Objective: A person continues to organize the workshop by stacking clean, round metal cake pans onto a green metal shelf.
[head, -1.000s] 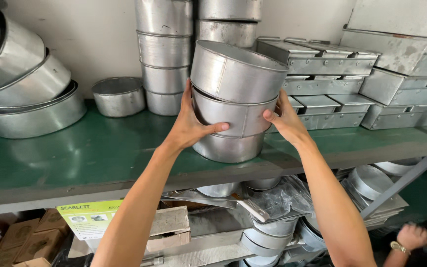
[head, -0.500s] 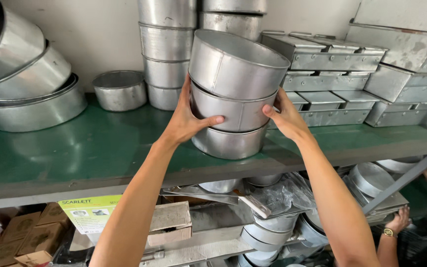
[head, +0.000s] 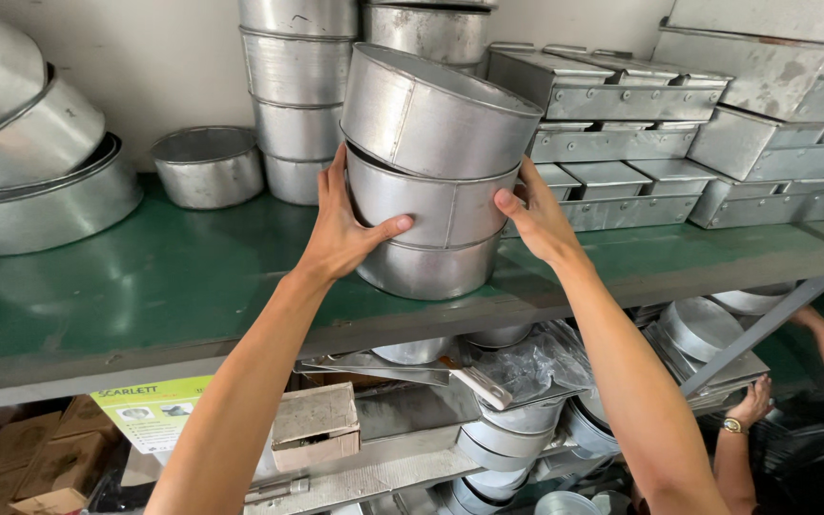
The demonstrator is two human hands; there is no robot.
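A person's two bare arms reach up to a green shelf point(head: 145, 286), both hands clasped on a stack of round metal baking tins point(head: 429, 181). The left hand point(head: 340, 234) presses against the stack's left side, its fingers wrapped behind and the thumb laid across the front of the middle tin. The right hand point(head: 538, 215) grips the stack's right side, fingers curled around the back and thumb on the wall. The stack counts three nested tins; the top one tilts toward the left hand, and the bottom one sits at the front part of the shelf, though whether it rests on the surface or hangs just above it cannot be told.

Below the stack, a lower shelf carries a small cardboard box point(head: 315, 426), more round tins point(head: 517, 429) and crumpled clear plastic wrap point(head: 517, 367). Lower right of the stack, another person's hand wearing a wristwatch point(head: 746, 410) reaches among the lower tins.

Left of the stack stands a single shallow round tin point(head: 207, 167), and further left lean large wide round pans point(head: 40, 172). Behind the stack rise two tall columns of round tins point(head: 302, 105) against a pale wall point(head: 164, 67). Right of the stack, rectangular lidded loaf tins point(head: 622, 124) are piled in rows.
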